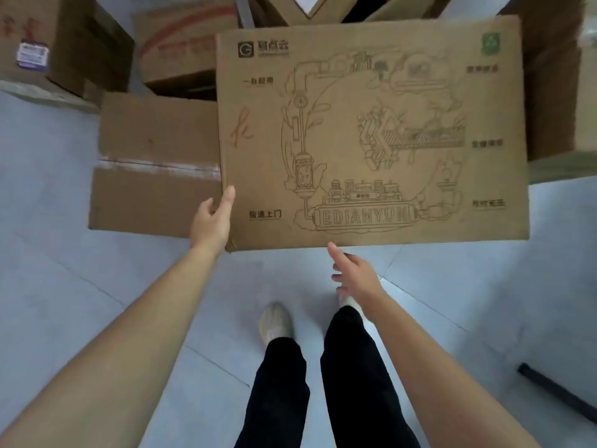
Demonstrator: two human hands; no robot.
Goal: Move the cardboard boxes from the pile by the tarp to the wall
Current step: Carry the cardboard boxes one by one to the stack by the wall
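A large flat cardboard box printed with a line drawing and "EDIANYUN" fills the upper middle of the head view. My left hand grips its near left corner, thumb on the printed face and fingers hidden behind the edge. My right hand hovers just below the box's near edge with its fingers spread, its index fingertip close to the edge; I cannot tell if it touches. A plain taped cardboard box lies on the floor to the left, partly hidden behind the printed one.
More cardboard boxes stand at the back: one with a label at the far left, one with red print beside it, others at the right. Grey tiled floor lies around my feet. A dark bar lies at lower right.
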